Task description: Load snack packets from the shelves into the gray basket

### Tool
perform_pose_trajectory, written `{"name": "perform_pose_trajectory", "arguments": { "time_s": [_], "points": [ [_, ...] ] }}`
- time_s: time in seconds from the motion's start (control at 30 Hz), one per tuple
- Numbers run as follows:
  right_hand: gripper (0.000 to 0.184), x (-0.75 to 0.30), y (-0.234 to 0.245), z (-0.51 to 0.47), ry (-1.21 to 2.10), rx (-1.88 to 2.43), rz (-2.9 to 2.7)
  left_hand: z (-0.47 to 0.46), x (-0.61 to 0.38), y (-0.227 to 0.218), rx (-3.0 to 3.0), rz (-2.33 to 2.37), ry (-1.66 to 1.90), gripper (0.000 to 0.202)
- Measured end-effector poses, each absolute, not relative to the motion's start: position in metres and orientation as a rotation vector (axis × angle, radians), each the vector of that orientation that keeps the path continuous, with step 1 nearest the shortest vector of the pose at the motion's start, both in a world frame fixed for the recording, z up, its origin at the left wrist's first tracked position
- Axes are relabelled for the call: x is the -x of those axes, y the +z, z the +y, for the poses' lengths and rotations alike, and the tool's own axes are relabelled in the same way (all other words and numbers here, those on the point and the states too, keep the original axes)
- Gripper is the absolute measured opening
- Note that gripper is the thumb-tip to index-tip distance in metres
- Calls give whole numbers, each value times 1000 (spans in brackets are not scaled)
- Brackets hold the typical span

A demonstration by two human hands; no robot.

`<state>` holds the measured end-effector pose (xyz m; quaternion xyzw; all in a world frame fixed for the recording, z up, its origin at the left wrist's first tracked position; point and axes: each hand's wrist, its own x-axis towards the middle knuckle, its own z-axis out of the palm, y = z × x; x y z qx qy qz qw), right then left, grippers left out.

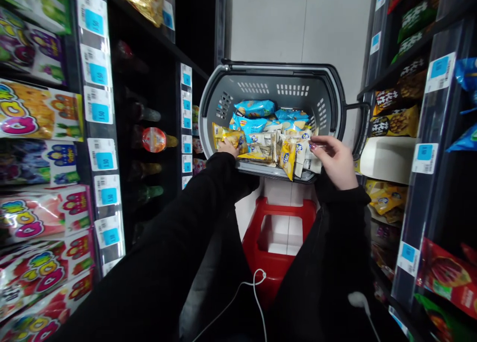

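A grey shopping basket (pixel 268 74) in front of me holds several small snack packets. Blue packets (pixel 255 108) lie toward its far side, yellow and white ones (pixel 286 158) on the near side. My left hand (pixel 228 147) reaches over the near left rim, its fingers curled on a yellow snack packet (pixel 223 133). At the right end, my right hand (pixel 337 160) has thumb and fingers pinched together at the edge of a white snack packet (pixel 303 150). The fingertips of the left hand are partly hidden among the packets.
Shelves with price tags (pixel 97 111) and bagged snacks (pixel 33 111) stand close on the left. More shelves with snack packets (pixel 395 123) and a white box (pixel 387 158) line the right. A red stool (pixel 285 262) is between my legs. White earphone cords hang in front of me.
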<state>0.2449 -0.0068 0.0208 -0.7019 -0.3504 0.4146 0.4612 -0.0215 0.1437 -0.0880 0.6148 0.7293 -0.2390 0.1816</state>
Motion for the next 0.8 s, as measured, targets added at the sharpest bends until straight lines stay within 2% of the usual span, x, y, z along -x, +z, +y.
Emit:
{"name": "perform_pose_trajectory", "arguments": {
  "time_s": [0.07,0.2,0.27,0.4,0.47,0.63,0.73,0.8],
  "points": [
    [25,-245,21,-7,1032,1722,-856,140,22,-71,-1714,2042,-644,92],
    [26,-247,21,-7,1038,1707,-851,134,22,-40,-1997,1855,-351,91],
    [26,-248,21,-7,1034,1711,-843,135,20,-35,-2130,1800,-339,86],
    [24,-249,18,-6,1029,1741,-856,144,25,-49,-2335,1485,-501,43],
    [25,-247,16,-4,1050,1753,-881,150,35,-65,-2374,1332,-602,35],
    [27,-243,18,2,1116,1796,-953,160,51,-98,-2420,1421,-632,43],
    [25,-264,15,-15,1137,1888,-964,167,44,-85,-2432,1484,-700,45],
    [25,-293,1,-41,1147,2013,-908,171,37,-64,-2423,1617,-581,46]
  ]
}}
